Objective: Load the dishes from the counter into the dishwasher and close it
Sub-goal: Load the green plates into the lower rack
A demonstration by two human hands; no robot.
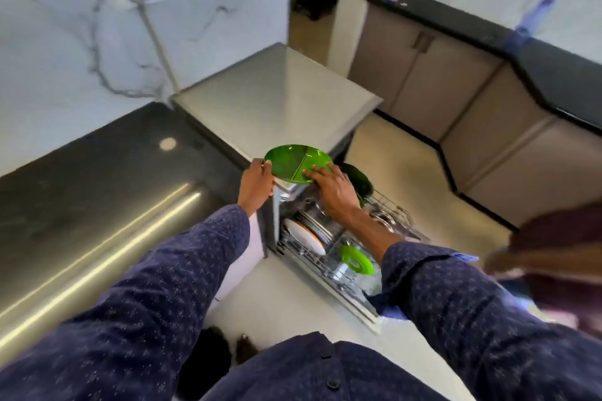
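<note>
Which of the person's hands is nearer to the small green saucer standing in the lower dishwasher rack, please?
The right hand. It rests on the green plate above the rack, closer to the small green saucer. The left hand grips the plate's far left edge, farther away.

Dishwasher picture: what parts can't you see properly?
Head view:
- Dishwasher racks: the right hand and its sleeve cover part, so the dishes cannot be counted.
- Green plate: both hands hide its near rim.
- Right edge: a dark blurred shape, not identifiable.
</note>
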